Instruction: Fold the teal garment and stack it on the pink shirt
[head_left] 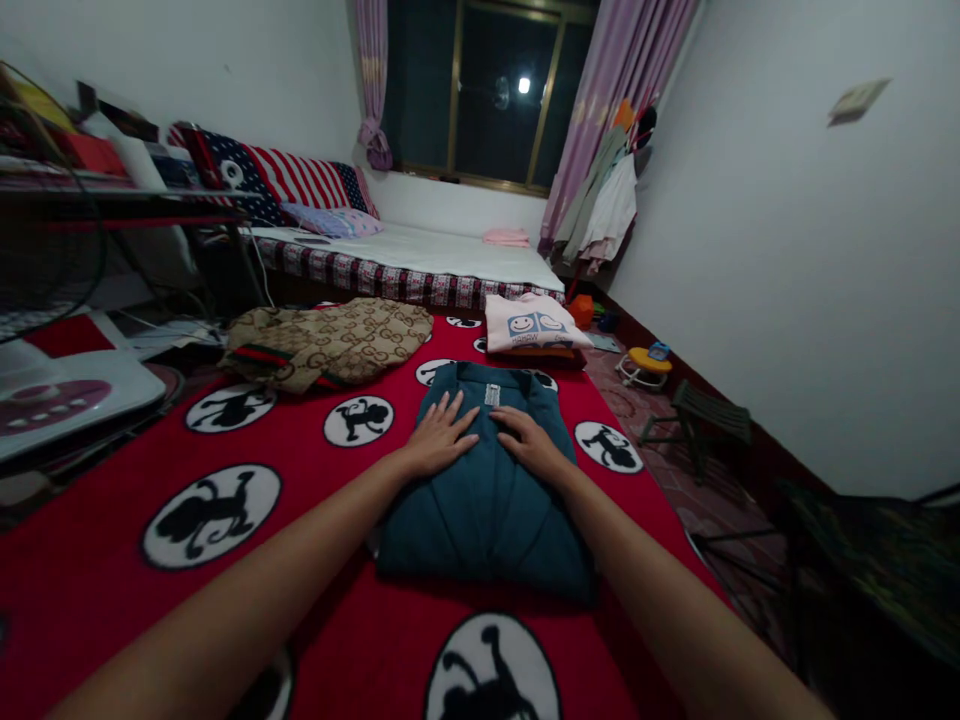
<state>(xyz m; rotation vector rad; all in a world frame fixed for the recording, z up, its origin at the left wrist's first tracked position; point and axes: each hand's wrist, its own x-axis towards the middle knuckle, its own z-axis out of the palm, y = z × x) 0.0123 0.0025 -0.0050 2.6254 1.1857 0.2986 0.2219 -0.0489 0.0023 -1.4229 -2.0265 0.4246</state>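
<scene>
Your two arms reach out over the red blanket (112, 560). Your left hand (439, 437) and right hand (531, 440) lie open and flat, side by side, on the folded blue shirt (480, 510) in the middle of that blanket.

Two bare forearms, no sleeves, left hand (439, 437), right hand (529, 440)

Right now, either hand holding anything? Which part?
Nothing gripped. Left hand and right hand lie flat, fingers spread, on the folded teal garment, just below its collar.
</scene>
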